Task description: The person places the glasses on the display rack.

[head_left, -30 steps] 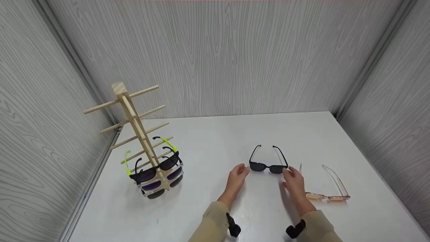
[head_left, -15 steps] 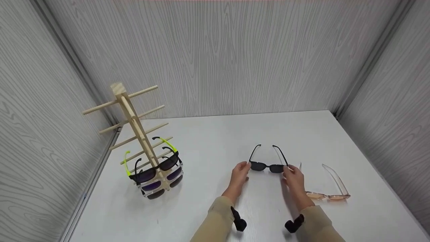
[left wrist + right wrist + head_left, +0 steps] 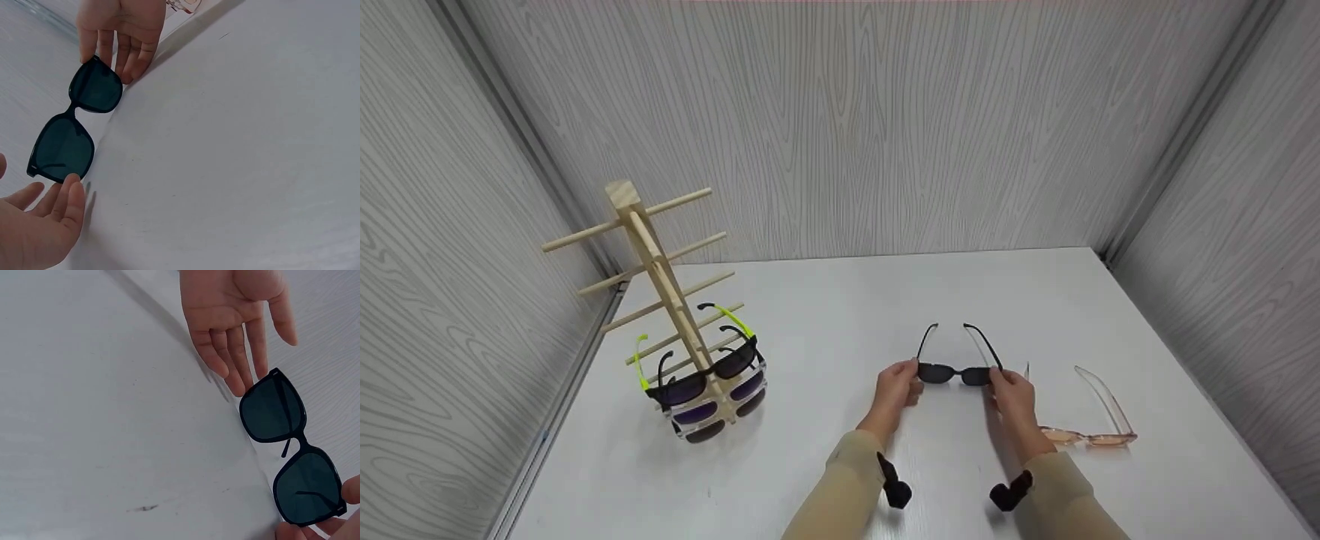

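A pair of black sunglasses [image 3: 955, 373] lies on the white table in front of me, temples open and pointing away. My right hand [image 3: 1014, 401] pinches the right end of the frame, thumb at the corner and fingertips under the rim, as the right wrist view shows. At the opposite end, fingertips of my left hand [image 3: 893, 391] meet the frame; in the left wrist view its fingers [image 3: 71, 205] reach the lower rim of the sunglasses [image 3: 64, 147]. The left thumb [image 3: 284, 320] stands apart from the frame in the right wrist view.
A wooden display stand [image 3: 664, 279] with crossbars stands on the left, several sunglasses [image 3: 712, 375] hanging on its lower bars. Just right of my right hand are glasses with clear orange-tinted frames [image 3: 1087, 437]. Wood-grain panels [image 3: 840, 127] enclose the white table [image 3: 810, 315].
My left hand has come forward and right, up to the frame of the black sunglasses. The right hand has closed onto its corner. The sunglasses have barely moved.
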Motion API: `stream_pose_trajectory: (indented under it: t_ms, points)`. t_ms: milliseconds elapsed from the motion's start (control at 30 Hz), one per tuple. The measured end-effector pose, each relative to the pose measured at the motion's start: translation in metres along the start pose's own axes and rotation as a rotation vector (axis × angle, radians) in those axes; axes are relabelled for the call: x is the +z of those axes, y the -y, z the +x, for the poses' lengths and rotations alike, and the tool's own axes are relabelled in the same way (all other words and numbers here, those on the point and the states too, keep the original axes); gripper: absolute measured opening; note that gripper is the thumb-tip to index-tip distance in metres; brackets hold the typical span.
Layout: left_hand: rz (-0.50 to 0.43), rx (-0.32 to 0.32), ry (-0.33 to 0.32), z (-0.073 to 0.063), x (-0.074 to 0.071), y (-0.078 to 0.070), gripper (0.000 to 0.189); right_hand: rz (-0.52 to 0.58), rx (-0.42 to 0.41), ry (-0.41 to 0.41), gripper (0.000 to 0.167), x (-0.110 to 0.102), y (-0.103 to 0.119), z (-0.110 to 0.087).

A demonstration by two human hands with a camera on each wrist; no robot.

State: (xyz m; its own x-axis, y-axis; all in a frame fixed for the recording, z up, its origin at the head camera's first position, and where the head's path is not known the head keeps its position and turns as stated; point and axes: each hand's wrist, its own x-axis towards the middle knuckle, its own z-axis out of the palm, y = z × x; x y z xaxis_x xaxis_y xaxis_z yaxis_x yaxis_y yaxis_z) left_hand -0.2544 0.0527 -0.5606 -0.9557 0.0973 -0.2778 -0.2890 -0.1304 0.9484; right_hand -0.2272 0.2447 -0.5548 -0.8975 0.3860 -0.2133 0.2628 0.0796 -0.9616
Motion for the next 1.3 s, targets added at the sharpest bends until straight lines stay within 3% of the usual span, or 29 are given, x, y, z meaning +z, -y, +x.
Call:
stream_pose_trajectory:
  t_ms: [167,400,600,767,1300]
  points:
    - [0.041,-0.005,-0.006,0.000,0.000,-0.002,0.037,-0.046,0.006,0.007,0.047,0.000,0.000,0.001]
    - [0.109,0.035,-0.032,-0.003,-0.002,0.000,0.035,-0.092,0.026,0.027,0.049,-0.001,0.001,-0.001]
    - [0.097,0.064,-0.034,-0.005,-0.006,0.003,0.034,-0.083,0.055,0.069,0.049,0.000,0.003,-0.004]
    - [0.079,0.083,-0.034,-0.007,-0.011,0.005,0.033,-0.084,0.040,0.029,0.046,0.002,0.002,-0.008]
    - [0.061,0.098,-0.029,-0.022,-0.033,-0.002,0.031,0.111,0.046,0.091,0.037,0.011,0.009,-0.024]
